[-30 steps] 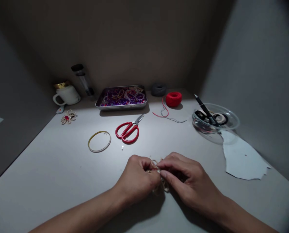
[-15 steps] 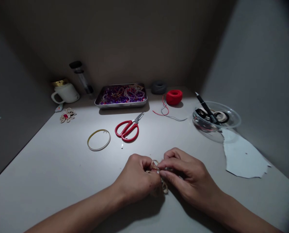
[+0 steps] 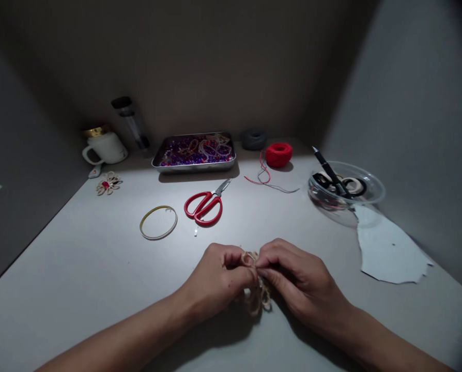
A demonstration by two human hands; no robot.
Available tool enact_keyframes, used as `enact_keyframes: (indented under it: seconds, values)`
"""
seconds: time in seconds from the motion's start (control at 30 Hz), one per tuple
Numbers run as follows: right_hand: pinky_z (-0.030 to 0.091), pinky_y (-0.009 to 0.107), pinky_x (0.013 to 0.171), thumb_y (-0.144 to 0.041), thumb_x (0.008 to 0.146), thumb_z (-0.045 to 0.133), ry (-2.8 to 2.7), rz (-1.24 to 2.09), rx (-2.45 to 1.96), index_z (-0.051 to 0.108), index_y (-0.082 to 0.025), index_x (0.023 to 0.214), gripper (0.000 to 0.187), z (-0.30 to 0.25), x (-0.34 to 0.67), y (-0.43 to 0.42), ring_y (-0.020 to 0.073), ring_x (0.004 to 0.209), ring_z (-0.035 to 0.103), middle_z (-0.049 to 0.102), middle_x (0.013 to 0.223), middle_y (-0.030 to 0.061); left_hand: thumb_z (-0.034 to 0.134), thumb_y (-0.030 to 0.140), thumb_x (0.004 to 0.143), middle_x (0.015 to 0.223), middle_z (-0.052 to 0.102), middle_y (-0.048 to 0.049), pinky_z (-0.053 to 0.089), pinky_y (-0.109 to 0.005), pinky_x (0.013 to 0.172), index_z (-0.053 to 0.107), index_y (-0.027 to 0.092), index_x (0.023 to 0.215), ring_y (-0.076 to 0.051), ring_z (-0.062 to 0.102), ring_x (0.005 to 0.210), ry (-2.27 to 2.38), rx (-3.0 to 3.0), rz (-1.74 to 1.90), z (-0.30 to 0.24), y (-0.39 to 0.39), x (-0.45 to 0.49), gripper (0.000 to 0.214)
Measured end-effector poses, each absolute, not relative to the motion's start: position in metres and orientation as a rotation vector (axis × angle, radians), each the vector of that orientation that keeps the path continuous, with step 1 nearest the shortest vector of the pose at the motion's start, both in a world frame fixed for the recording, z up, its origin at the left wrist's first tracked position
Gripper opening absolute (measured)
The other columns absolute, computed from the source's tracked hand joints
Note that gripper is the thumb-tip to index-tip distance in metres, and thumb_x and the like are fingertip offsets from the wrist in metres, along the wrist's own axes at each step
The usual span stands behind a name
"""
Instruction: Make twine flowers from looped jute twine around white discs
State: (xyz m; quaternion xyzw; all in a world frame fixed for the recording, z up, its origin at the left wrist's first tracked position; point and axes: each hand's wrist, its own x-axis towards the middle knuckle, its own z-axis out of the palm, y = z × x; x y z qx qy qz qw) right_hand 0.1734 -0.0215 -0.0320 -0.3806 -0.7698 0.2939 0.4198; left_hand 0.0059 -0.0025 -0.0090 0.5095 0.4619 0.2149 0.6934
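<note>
Between my two hands is a looped twine flower (image 3: 265,298), its tan loops sticking out above and below my fingers. My left hand (image 3: 222,276) is closed on its left side, thumb and forefinger pinching near the middle. From the right, my right hand (image 3: 298,276) pinches the same flower with thumb and fingertips, touching it close to the left thumb. The flower's centre is mostly covered by my fingers. Red-handled scissors (image 3: 203,207) lie beyond my hands, and left of them is a thin ring (image 3: 141,227).
A metal tray (image 3: 194,168) of purple beads stands at the back, beside grey thread (image 3: 253,139) and red thread (image 3: 278,155). A finished-looking twine flower (image 3: 114,187) and a mug (image 3: 109,148) are left. On the right are a clear bowl (image 3: 378,191), a pen (image 3: 326,168) and white sheet (image 3: 389,253).
The twine flower has turned slightly, and more of its lower loops show. My right fingers have drawn closer together at its centre. The objects on the table stay put.
</note>
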Motion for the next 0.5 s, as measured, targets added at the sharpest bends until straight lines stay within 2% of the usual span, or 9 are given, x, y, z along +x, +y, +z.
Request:
enact_keyframes:
  seconds: [0.17, 0.5]
  values:
    - [0.046, 0.024, 0.058, -0.003, 0.082, 0.049, -1.935, 0.667, -0.899, 0.056, -0.017, 0.082, 0.015, -0.0326, 0.1729, -0.0217, 0.0125, 0.066, 0.055, 0.056, 0.074, 0.0021, 0.048, 0.032, 0.075, 0.041, 0.04, 0.0054, 0.026, -0.018, 0.033, 0.043, 0.017, 0.05, -0.006, 0.034, 0.034, 1.083, 1.119, 0.519, -0.0093, -0.0031, 0.0066, 0.03]
    - [0.048, 0.027, 0.062, -0.001, 0.079, 0.05, -1.941, 0.609, -0.889, 0.054, -0.017, 0.085, 0.018, -0.037, 0.1739, -0.0217, 0.0147, 0.071, 0.057, 0.057, 0.077, 0.0039, 0.045, 0.03, 0.075, 0.043, 0.043, 0.0044, 0.025, -0.017, 0.03, 0.044, 0.018, 0.054, -0.008, 0.036, 0.034, 1.219, 1.1, 0.525, -0.0154, -0.0031, 0.0105, 0.024]
